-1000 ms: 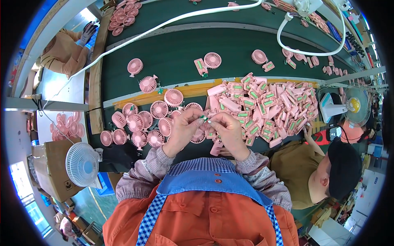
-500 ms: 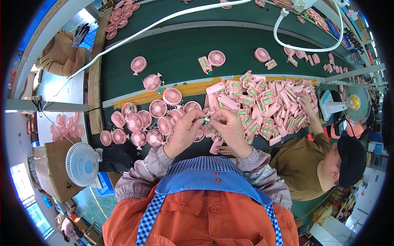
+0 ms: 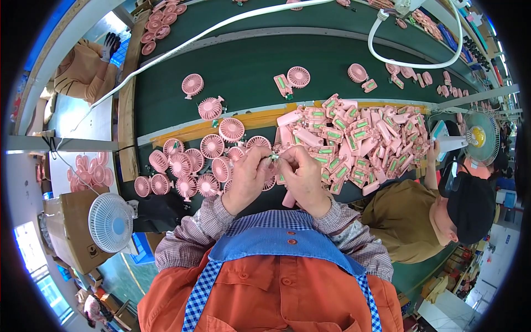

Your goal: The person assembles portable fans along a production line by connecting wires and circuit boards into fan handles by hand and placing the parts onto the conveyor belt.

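Note:
Between my fingertips is a small green-and-white part (image 3: 274, 157), which looks like a little circuit board; its details are too small to make out. My left hand (image 3: 247, 180) pinches it from one side, and my right hand (image 3: 304, 181) pinches it from the other. Round pink fan heads (image 3: 180, 165) with slotted grilles lie in a group beside my left hand. To the right, pink handle housings (image 3: 354, 138) are heaped up, many showing a green strip. A pink housing (image 3: 289, 199) lies partly hidden beneath my right hand.
A green conveyor belt (image 3: 243, 61) beyond carries spaced fan heads and housings. A white cable (image 3: 221, 26) hangs across it. White desk fans stand at left (image 3: 111, 222) and right (image 3: 480, 138). A co-worker in a dark cap (image 3: 470, 207) sits close on my right.
Pieces on the belt have shifted slightly right. The co-worker's arm has drawn back from the heap toward the right-hand fan. My hands keep their pinch, the right a little further left.

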Demonstrator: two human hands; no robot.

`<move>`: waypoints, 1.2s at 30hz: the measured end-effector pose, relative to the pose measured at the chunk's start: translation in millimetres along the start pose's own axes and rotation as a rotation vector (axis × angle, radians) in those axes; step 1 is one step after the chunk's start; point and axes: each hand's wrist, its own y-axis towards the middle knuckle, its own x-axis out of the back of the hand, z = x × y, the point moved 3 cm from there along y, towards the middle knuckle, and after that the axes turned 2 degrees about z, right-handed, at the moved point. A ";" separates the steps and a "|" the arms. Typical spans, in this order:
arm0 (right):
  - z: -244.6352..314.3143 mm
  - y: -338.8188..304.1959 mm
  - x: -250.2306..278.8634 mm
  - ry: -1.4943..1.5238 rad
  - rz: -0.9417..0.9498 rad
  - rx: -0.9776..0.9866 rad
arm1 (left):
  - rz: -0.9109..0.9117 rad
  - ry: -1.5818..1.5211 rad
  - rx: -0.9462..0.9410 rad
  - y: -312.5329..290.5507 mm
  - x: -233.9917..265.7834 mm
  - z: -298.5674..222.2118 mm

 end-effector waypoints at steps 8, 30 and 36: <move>-3.9 7.3 8.9 0.000 0.166 -0.069 | 0.171 -0.049 0.038 8.3 11.3 -5.1; -42.1 6.5 -13.2 0.139 0.295 -0.159 | 0.210 -0.201 0.246 2.1 9.2 20.1; -78.0 17.6 -2.6 0.269 0.029 -0.084 | -0.126 -0.245 0.278 27.4 62.8 81.2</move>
